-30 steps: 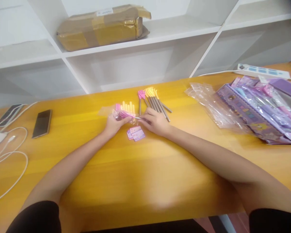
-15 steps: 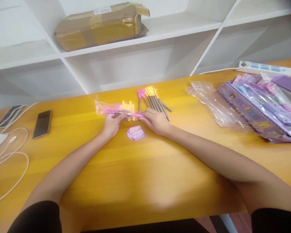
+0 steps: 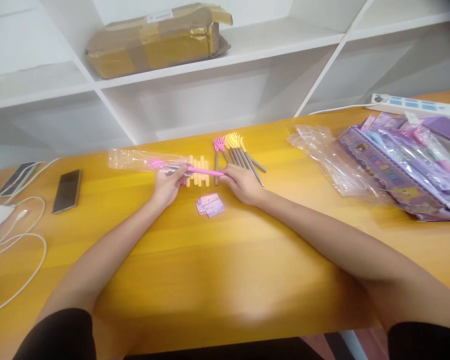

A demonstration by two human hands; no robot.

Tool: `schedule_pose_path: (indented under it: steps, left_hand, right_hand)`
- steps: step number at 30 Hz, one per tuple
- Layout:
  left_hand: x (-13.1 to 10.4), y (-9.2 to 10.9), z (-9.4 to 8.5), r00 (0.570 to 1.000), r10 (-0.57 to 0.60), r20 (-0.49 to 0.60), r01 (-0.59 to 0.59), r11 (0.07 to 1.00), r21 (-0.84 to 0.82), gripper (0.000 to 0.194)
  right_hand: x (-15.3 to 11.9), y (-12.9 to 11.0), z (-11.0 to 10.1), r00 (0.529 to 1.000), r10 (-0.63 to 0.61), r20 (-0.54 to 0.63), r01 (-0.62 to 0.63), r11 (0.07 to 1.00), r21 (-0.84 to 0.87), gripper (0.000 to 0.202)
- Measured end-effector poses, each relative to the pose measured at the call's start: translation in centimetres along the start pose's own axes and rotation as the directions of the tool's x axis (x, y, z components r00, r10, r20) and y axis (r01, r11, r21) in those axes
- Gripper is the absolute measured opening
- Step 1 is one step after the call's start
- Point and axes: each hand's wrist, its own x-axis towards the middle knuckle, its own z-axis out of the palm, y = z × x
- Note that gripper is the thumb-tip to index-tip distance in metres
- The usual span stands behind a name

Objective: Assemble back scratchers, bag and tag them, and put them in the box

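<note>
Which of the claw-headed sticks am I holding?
The pink-handled stick between your left hand and right hand, its pink claw inside a clear bag. The loose sticks lying on the table show bare grey shafts instead.

The pink back scratcher [image 3: 200,170] is held nearly level over the table [image 3: 210,265], claw end in a long, clear, crinkly plastic bag [image 3: 132,160]; from where I stand, its pink handle [image 3: 212,172] shows bare outside.
</note>
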Motion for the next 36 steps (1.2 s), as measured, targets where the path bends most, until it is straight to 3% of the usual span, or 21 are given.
schedule_pose_path:
  steps: [4, 8, 10, 15, 20, 24, 27, 32, 36]
  left_hand:
    - [-2.4, -0.9, 1.1, 0.996, -0.021, 0.092, 0.001, 0.976, 0.216, 0.039]
    - [-4.2, -0.5, 1.9, 0.963, -0.023, 0.267, -0.092, 0.908, 0.408, 0.026]
    - [-4.3, -0.4, 1.9, 0.962, -0.013, 0.273, -0.100, 0.913, 0.396, 0.025]
    - [-3.4, -1.6, 1.1, 0.990, -0.026, 0.137, -0.017, 0.954, 0.301, 0.034]
    - [-3.3, -1.2, 1.0, 0.977, -0.019, 0.211, -0.064, 0.924, 0.378, 0.035]
    - [-3.7, -0.2, 1.6, 0.938, -0.053, 0.343, -0.104, 0.901, 0.421, 0.032]
    - [-3.8, -0.2, 1.7, 0.928, -0.055, 0.370, -0.110, 0.905, 0.411, 0.030]
    - [-3.8, -0.8, 1.8, 0.945, -0.061, 0.322, -0.070, 0.923, 0.379, 0.028]
    - [-3.8, -0.8, 2.5, 0.973, -0.079, 0.215, 0.038, 0.982, 0.188, 0.041]
  right_hand:
    - [-0.1, -0.1, 0.1, 0.998, -0.065, 0.017, 0.064, 0.997, 0.052, 0.045]
    - [0.0, -0.3, 0.0, 0.992, -0.124, 0.028, 0.118, 0.981, 0.153, 0.048]
    - [0.1, -0.3, -0.2, 0.995, -0.093, 0.019, 0.087, 0.975, 0.205, 0.048]
    - [0.5, 0.2, -0.2, 0.998, -0.027, -0.054, 0.043, 0.947, 0.320, 0.039]
    - [0.4, 0.5, 0.0, 0.998, -0.044, -0.050, 0.059, 0.927, 0.372, 0.033]
    - [0.3, 0.2, -0.2, 0.998, -0.069, -0.004, 0.066, 0.936, 0.346, 0.033]
    - [0.3, 0.0, -0.3, 0.993, -0.115, 0.016, 0.104, 0.939, 0.327, 0.032]
    - [0.1, -0.4, -0.3, 0.987, -0.147, 0.064, 0.122, 0.947, 0.296, 0.032]
    - [0.1, -0.5, -0.1, 0.991, -0.126, 0.048, 0.107, 0.951, 0.289, 0.041]
